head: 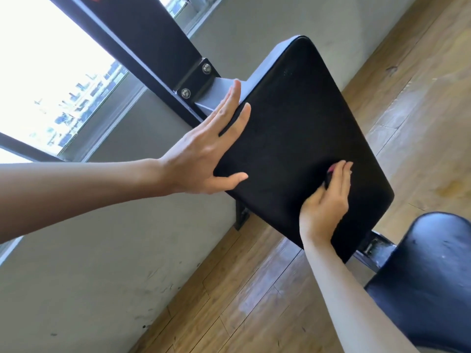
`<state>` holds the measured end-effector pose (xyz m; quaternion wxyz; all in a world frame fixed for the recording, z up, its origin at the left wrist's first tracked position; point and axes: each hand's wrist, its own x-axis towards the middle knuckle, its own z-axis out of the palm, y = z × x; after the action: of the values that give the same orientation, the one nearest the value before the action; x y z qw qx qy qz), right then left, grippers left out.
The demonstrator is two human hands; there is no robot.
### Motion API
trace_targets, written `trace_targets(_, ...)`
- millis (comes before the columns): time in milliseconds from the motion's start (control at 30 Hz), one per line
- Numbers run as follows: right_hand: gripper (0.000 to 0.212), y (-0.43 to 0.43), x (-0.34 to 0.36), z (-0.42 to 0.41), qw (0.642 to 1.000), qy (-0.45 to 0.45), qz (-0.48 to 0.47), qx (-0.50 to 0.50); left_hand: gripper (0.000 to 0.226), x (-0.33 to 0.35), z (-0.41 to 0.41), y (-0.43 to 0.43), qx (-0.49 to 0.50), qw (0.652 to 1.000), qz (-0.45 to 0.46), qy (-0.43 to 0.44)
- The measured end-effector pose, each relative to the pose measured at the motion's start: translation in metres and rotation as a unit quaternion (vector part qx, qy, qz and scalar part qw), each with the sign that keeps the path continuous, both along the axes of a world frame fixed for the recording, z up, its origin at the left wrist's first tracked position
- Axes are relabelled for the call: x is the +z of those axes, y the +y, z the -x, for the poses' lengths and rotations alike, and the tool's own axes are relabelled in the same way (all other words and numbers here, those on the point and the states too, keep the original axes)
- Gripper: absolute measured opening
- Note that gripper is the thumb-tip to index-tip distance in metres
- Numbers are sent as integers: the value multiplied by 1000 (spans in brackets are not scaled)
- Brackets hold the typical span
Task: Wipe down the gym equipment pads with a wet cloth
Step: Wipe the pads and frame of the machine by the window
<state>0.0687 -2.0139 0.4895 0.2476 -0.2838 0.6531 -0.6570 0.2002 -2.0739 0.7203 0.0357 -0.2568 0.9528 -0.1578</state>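
Head view looks down at a grey wall (102, 250) and a wood floor (254, 289). A bright window (51, 72) is up on the left. A thick dark metal frame (142, 39) runs across it.

The big black pad (300, 128) is in the middle. It is tilted and fixed to the frame. A second black pad (433, 276) sits low on the right, near the big one but not touching it.

The left hand (204, 154) is spread flat with straight fingers. It rests on the left edge of the big pad. The right hand (326, 207) lies on the lower part of the same pad. Its fingers look mostly straight and press down on a small dark cloth (329, 175) with a bit of pink showing. I cannot see the thumb. Two bolts (207, 68) hold the frame together.

I think the pad is soft inside with a smooth skin, so it may get slippery when wet. It looks fixed on, so it should not need lifting, just a steady hand at its edge. The cloth looks light and floppy. It should work best held flat under the fingers, pushed firmly so it does not bunch up or slide out.
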Motion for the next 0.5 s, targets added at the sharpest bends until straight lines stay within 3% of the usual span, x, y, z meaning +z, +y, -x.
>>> trace_targets(100,54,-13,60,-21,998,-16,58,-5,101,5,0,-1,-4,999,-34,-26)
trace_targets(200,47,-11,109,-45,974,88,195,75,117,28,-7,-13,-10,989,-99,-113)
trace_targets(267,42,-14,114,-48,959,126,237,89,131,37,-8,-18,-10,980,-140,-140)
trace_targets(400,36,1,65,-50,958,189,212,49,139,21,-9,-11,17,988,-149,-35)
trace_targets(500,44,29,14,-51,988,119,102,-5,128,7,-9,-7,-2,992,-123,32)
